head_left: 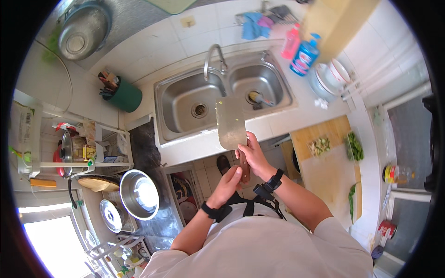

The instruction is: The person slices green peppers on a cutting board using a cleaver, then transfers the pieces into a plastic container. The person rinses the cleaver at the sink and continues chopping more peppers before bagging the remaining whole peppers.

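A cleaver [231, 121] with a broad metal blade and a riveted wooden handle is held out before me, its blade pointing at the sink. My right hand [254, 156] grips the handle close to the blade. Around the handle's lower end are the fingers of my left hand [225, 184]. Small pale green bits cling to the blade. Beyond it lies a double-bowl stainless steel sink [184, 100], partly hidden by the blade, with a curved faucet [214, 57]. A brush [260, 99] rests in the right bowl.
At right, a wooden cutting board [323, 187] bears chopped pale pieces [319, 146], cut greens [354, 146] and a green chili pepper [352, 203]. A blue pump bottle [305, 57] and stacked bowls [328, 78] stand beyond. Leftward are a green utensil holder [125, 95] and a steel basin [139, 194].
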Tool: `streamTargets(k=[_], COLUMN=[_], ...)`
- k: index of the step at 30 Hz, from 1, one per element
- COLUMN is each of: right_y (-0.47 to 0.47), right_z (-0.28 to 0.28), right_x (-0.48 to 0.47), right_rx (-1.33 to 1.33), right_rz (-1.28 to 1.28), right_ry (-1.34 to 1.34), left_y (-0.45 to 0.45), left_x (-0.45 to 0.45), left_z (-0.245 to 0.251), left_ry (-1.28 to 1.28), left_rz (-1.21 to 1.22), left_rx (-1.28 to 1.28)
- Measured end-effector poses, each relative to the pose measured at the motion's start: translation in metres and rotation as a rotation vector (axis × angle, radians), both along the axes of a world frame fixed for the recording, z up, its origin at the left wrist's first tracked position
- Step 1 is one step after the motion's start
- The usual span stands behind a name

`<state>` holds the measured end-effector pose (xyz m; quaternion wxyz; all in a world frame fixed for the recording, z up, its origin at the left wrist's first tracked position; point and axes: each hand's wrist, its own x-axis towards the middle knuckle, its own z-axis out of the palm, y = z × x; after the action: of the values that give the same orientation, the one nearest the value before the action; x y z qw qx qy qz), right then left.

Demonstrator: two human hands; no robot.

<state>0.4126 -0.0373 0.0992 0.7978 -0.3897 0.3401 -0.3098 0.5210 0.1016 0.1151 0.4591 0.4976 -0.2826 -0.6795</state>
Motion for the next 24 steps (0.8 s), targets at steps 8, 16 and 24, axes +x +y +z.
streamTargets(k=[8,16,24], right_y=[-0.094,-0.276,-0.343], right_z=[-0.018,-0.046,-0.09], right_x=[0.09,0.12,0.126], right_rx=[0.025,-1.407,-1.413], right_rz=[0.226,0.447,0.422], right_ry=[0.279,0.837,0.66], left_y=[-0.075,-0.12,-0.142], left_x=[0.076,0.143,0.142], left_z=[0.002,0.008,0.007], left_ry=[-0.027,0.352,0.44], left_rz=[0.305,0.35,0.508], left_rx=[0.044,0.177,0.198])
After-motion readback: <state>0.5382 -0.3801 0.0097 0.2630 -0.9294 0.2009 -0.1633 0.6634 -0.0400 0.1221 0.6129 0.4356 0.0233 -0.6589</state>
